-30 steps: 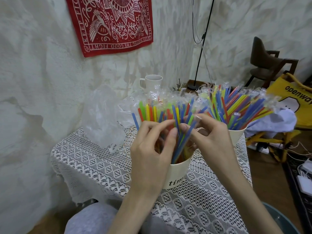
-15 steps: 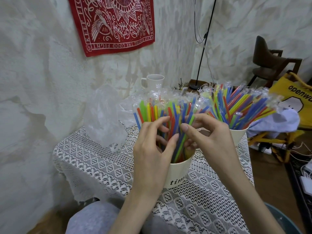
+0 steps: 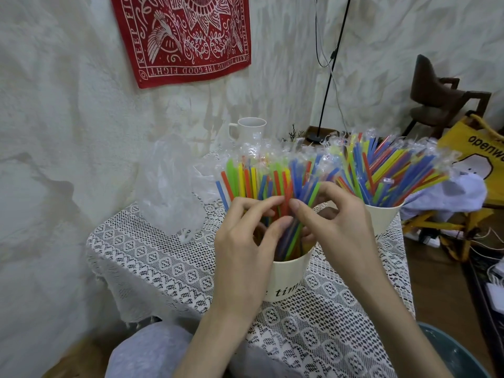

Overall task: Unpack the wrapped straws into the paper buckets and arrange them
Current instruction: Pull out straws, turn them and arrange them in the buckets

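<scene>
Both grips work the wrapped straws (image 3: 261, 184) standing in the near paper bucket (image 3: 289, 279) on the lace-covered surface (image 3: 163, 268). My left hand (image 3: 245, 246) and right hand (image 3: 335, 227) each pinch straws between curled fingers and thumb. Second paper bucket (image 3: 381, 216), also full of straws, stands just behind right.

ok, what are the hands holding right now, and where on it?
Both the left hand and right hand pinch the coloured plastic-wrapped straws at mid-length, above the rim of the near white paper bucket.
</scene>
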